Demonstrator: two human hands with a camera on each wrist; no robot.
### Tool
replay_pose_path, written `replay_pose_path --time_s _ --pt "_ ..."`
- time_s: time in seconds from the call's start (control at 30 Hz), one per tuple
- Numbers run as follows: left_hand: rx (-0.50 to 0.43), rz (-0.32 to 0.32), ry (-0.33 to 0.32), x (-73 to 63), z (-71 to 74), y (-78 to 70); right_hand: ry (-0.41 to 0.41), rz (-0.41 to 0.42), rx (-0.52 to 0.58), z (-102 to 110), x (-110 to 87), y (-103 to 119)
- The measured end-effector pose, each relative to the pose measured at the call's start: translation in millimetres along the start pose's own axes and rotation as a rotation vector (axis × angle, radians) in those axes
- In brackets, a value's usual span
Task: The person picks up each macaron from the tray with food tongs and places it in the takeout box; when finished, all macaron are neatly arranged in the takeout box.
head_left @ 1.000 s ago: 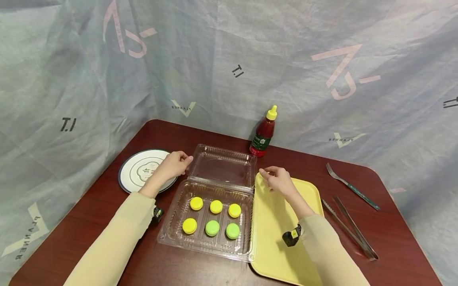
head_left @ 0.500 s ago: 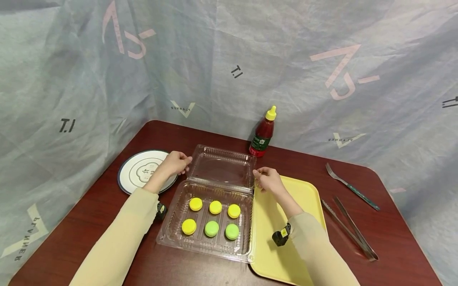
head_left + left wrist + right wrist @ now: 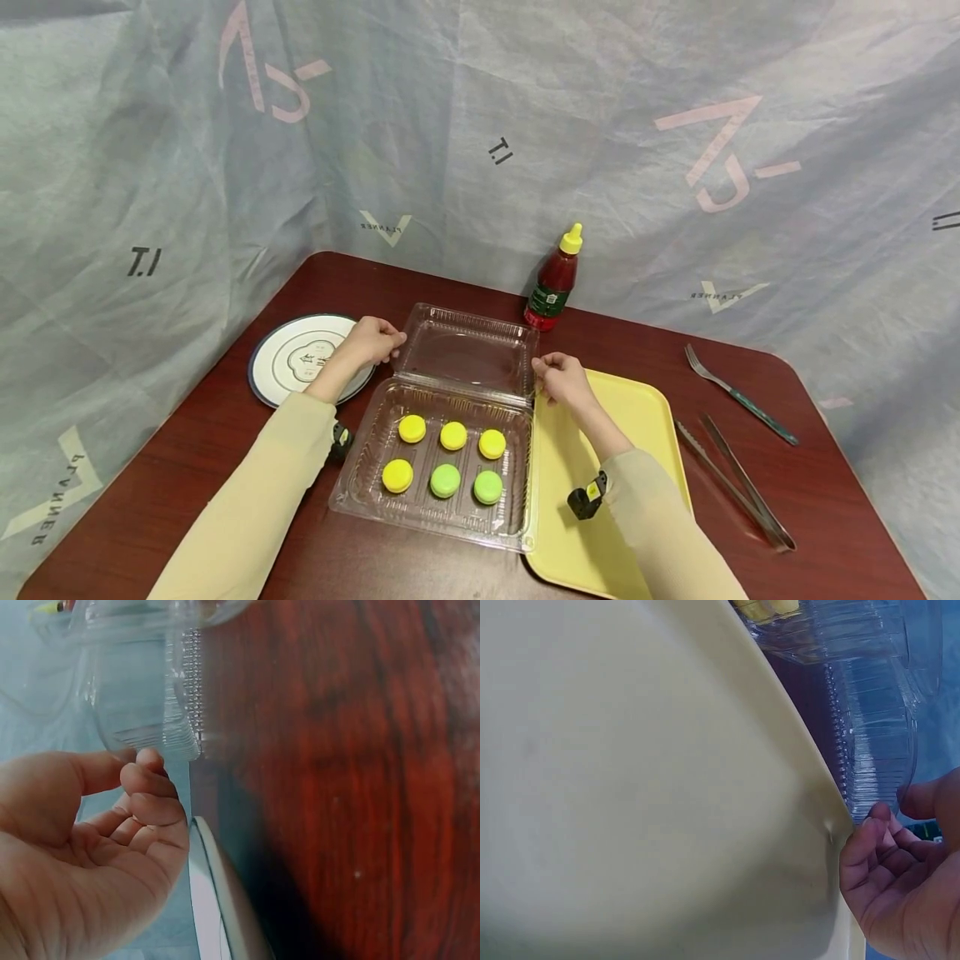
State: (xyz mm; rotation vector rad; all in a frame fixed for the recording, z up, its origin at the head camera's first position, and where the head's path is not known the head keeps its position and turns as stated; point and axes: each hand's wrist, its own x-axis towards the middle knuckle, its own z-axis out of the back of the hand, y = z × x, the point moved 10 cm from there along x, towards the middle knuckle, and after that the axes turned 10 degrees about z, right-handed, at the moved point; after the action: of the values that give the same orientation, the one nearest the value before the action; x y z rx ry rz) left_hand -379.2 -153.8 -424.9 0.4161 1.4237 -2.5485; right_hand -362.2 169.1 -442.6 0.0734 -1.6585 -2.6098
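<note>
A clear plastic clamshell box lies unfolded, its lid (image 3: 465, 357) flat behind the base (image 3: 423, 521). Yellow macarons (image 3: 453, 435) and green macarons (image 3: 445, 480) sit in two rows in the base. At the lid's left side, my left hand (image 3: 369, 343) pinches the edge between thumb and bent index finger; the left wrist view shows the fingertips (image 3: 148, 760) at the lid's corner. My right hand (image 3: 566, 380) pinches the lid's right edge, thumb and index finger meeting there in the right wrist view, where the lid (image 3: 874, 742) stands beside the tray.
A yellow tray (image 3: 566, 533) lies right against the box, under the right forearm. Behind the left wrist is a white plate (image 3: 277, 362) with a blue rim. A sauce bottle (image 3: 555, 279) stands at the back; tongs (image 3: 738, 483) and a fork (image 3: 738, 396) lie at right.
My right hand has shifted left from over the tray's far corner to the lid's right edge and taken hold there. The left hand, the lid and the macarons stay about where they were.
</note>
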Motion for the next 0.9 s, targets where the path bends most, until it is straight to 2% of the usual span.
replay_pose_path --time_s 0.23,0.43,0.63,0.9 --pt "-0.03 -0.009 -0.003 -1.6 0.8 -1.0 -0.006 0.043 -0.043 4.9 0.7 8.2" --pt "-0.009 -0.06 -0.037 -5.9 6.8 -6.7 -0.008 0.063 -0.062 10.2 2.9 16.2" --pt "-0.007 -0.112 -0.072 -13.2 17.6 -14.8 -0.009 0.099 -0.021 15.1 -0.4 30.0" --pt "-0.069 -0.176 -0.067 -25.0 29.4 -25.7 -0.02 0.146 0.045 25.1 -5.5 48.5"
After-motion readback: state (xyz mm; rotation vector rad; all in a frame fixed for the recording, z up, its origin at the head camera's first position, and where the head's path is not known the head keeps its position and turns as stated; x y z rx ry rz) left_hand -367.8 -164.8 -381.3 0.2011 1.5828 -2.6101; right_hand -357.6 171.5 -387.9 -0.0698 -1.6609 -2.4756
